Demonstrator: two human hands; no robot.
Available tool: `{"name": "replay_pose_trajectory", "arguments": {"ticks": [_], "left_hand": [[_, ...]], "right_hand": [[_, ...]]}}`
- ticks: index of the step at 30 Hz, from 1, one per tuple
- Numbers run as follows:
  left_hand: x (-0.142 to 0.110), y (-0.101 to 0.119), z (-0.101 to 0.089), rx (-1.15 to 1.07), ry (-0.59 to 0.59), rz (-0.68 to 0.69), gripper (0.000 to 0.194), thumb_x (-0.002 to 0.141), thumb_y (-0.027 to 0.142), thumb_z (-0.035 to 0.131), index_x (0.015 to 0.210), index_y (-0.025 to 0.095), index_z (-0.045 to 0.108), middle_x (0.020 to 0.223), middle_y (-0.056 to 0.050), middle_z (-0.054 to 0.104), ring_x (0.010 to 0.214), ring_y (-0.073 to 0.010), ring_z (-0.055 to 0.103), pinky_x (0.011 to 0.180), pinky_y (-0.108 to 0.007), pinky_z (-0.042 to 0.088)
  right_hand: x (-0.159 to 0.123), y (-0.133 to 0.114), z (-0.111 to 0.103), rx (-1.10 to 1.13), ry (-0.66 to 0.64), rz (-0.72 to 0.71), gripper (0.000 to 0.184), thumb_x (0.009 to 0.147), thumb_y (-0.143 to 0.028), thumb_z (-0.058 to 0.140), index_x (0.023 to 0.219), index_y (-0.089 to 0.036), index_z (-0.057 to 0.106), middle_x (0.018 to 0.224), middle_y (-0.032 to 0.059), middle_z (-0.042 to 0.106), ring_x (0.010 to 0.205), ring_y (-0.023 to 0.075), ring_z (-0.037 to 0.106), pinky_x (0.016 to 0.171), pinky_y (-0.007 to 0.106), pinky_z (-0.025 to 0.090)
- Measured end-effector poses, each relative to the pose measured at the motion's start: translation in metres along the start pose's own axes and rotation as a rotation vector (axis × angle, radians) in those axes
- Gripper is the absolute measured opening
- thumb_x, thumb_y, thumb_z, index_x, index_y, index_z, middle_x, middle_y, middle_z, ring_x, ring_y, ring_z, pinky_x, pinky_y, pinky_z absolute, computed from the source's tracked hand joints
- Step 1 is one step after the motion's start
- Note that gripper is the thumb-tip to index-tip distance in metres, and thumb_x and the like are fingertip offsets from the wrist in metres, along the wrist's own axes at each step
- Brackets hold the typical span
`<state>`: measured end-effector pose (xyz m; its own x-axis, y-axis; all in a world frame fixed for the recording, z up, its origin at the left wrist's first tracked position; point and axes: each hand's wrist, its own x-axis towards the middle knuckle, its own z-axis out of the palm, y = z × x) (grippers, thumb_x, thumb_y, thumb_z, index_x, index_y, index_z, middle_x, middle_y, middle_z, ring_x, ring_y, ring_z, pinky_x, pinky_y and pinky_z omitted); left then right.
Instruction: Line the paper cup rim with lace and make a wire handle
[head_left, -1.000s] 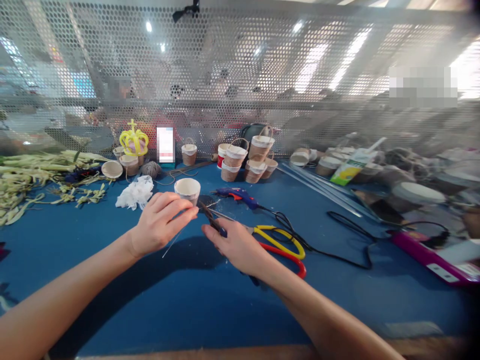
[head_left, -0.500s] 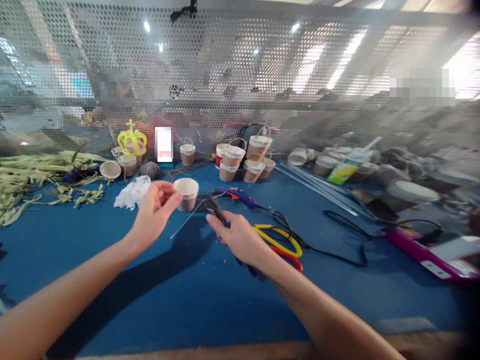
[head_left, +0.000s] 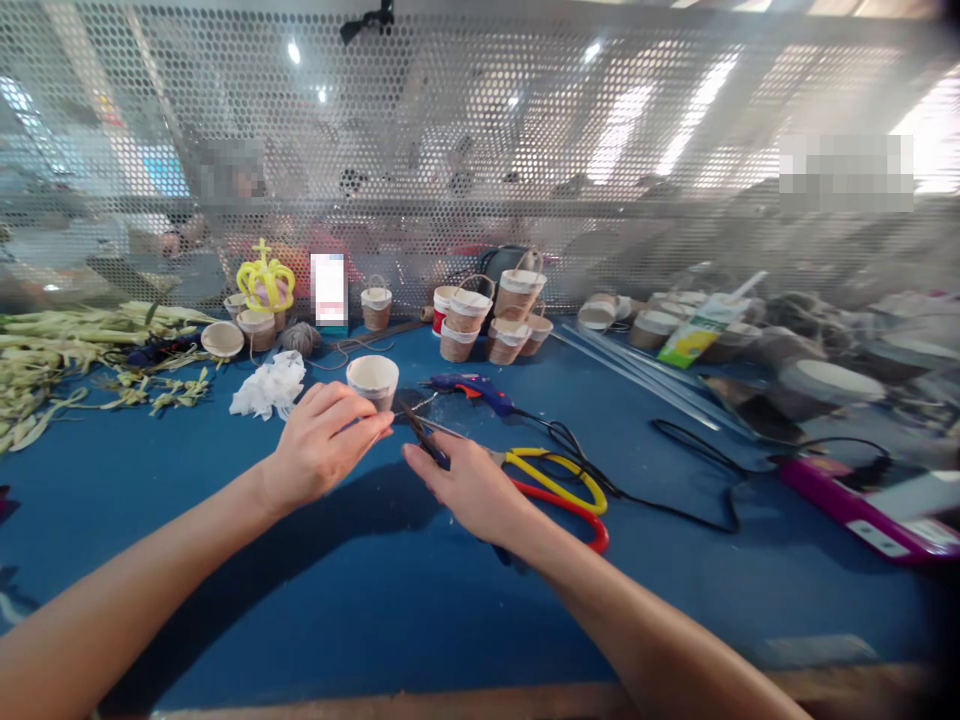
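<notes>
My left hand is closed in a pinch just in front of a small paper cup wrapped in brown. Its fingertips are where a thin pale wire lay, and the wire is now almost wholly hidden by the fingers. Close by on the right, my right hand grips a pair of pliers with dark jaws and blue handles. The jaws point up and left toward the left fingertips, a small gap away. Under and beside the right hand lie scissors with one yellow and one red handle.
A blue glue gun lies behind the right hand, its cord running right to a purple power strip. Crumpled white paper is left of the cup. Small handled baskets stand at the back, before a perforated metal screen.
My left hand has moved right and down, and its fingers have closed on the thin wire. My right hand with the pliers has shifted slightly left.
</notes>
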<state>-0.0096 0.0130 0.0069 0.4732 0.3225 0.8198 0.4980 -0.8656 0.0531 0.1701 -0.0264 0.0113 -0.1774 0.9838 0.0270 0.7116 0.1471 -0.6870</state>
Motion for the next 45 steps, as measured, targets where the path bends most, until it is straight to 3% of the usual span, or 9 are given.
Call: {"name": "replay_pose_trajectory", "arguments": {"ticks": [4, 8, 10, 16, 22, 28, 38, 41, 45], "left_hand": [[0.002, 0.008, 0.009, -0.696, -0.057, -0.848, 0.018, 0.071, 0.034, 0.063, 0.067, 0.017, 0.067, 0.061, -0.003, 0.062, 0.058, -0.0134, 0.053, 0.059, -0.028, 0.044], [0.004, 0.007, 0.014, -0.989, -0.126, -1.175, 0.025, 0.066, 0.039, 0.066, 0.068, 0.014, 0.065, 0.056, -0.002, 0.059, 0.050, -0.0101, 0.051, 0.055, -0.026, 0.043], [0.006, 0.002, 0.007, -0.929, -0.164, -1.140, 0.026, 0.068, 0.041, 0.063, 0.068, 0.015, 0.064, 0.057, -0.002, 0.060, 0.051, -0.0104, 0.052, 0.053, -0.024, 0.041], [0.017, -0.010, -0.026, 0.111, -0.150, -0.338, 0.022, 0.074, 0.034, 0.059, 0.060, 0.017, 0.059, 0.054, -0.001, 0.056, 0.054, -0.0140, 0.049, 0.056, -0.026, 0.040], [0.011, -0.013, -0.015, 0.201, -0.195, 0.295, 0.015, 0.082, 0.016, 0.051, 0.094, 0.018, 0.060, 0.089, -0.006, 0.065, 0.085, -0.0177, 0.054, 0.073, -0.030, 0.044], [-0.001, -0.012, -0.009, 0.046, -0.134, 0.197, 0.017, 0.078, 0.013, 0.056, 0.092, 0.019, 0.062, 0.084, -0.005, 0.066, 0.080, -0.0164, 0.055, 0.073, -0.031, 0.044], [0.008, 0.008, 0.007, -1.122, -0.158, -1.337, 0.017, 0.067, 0.028, 0.066, 0.065, 0.014, 0.057, 0.056, 0.001, 0.057, 0.045, -0.0057, 0.048, 0.052, -0.022, 0.043], [0.013, 0.005, -0.005, -0.866, -0.314, -1.148, 0.024, 0.074, 0.037, 0.058, 0.064, 0.015, 0.057, 0.058, 0.000, 0.059, 0.050, -0.0086, 0.051, 0.053, -0.022, 0.041], [0.019, 0.002, -0.026, -0.039, -0.404, -0.476, 0.032, 0.081, 0.033, 0.050, 0.055, 0.014, 0.056, 0.053, -0.001, 0.057, 0.052, -0.0126, 0.049, 0.054, -0.026, 0.038]], "right_hand": [[0.001, 0.002, 0.004, -0.057, 0.081, -0.034, 0.030, 0.082, -0.041, 0.042, 0.069, -0.016, 0.052, 0.060, 0.0019, 0.056, 0.054, 0.0128, 0.047, 0.052, 0.023, 0.034], [0.003, 0.004, 0.003, -0.090, 0.113, -0.031, 0.029, 0.082, -0.041, 0.043, 0.072, -0.016, 0.054, 0.061, 0.0032, 0.058, 0.054, 0.0144, 0.049, 0.052, 0.024, 0.034], [0.005, 0.005, -0.001, -0.099, 0.098, -0.013, 0.031, 0.082, -0.042, 0.041, 0.070, -0.017, 0.053, 0.061, 0.0035, 0.058, 0.054, 0.0149, 0.050, 0.051, 0.024, 0.034], [0.008, 0.004, -0.013, -0.066, 0.048, 0.091, 0.034, 0.083, -0.046, 0.038, 0.063, -0.019, 0.045, 0.052, 0.0006, 0.052, 0.048, 0.0131, 0.047, 0.047, 0.023, 0.032], [0.002, 0.001, -0.006, -0.013, -0.006, 0.008, 0.031, 0.083, -0.042, 0.040, 0.068, -0.017, 0.050, 0.055, 0.0003, 0.051, 0.051, 0.0118, 0.044, 0.048, 0.022, 0.032], [0.001, 0.000, -0.004, -0.048, -0.020, 0.011, 0.032, 0.084, -0.040, 0.039, 0.070, -0.015, 0.053, 0.058, 0.0004, 0.052, 0.052, 0.0112, 0.041, 0.050, 0.022, 0.033], [0.003, 0.003, -0.003, -0.082, 0.058, -0.025, 0.029, 0.083, -0.040, 0.042, 0.074, -0.016, 0.054, 0.068, 0.0056, 0.062, 0.062, 0.0166, 0.054, 0.056, 0.025, 0.036], [0.004, 0.004, -0.008, -0.076, 0.050, 0.012, 0.030, 0.083, -0.042, 0.040, 0.075, -0.016, 0.054, 0.070, 0.0062, 0.062, 0.062, 0.0165, 0.054, 0.056, 0.024, 0.036], [0.005, 0.005, -0.014, -0.071, 0.026, 0.093, 0.034, 0.083, -0.046, 0.038, 0.067, -0.018, 0.048, 0.056, 0.0022, 0.055, 0.050, 0.0134, 0.048, 0.049, 0.023, 0.033]]}}
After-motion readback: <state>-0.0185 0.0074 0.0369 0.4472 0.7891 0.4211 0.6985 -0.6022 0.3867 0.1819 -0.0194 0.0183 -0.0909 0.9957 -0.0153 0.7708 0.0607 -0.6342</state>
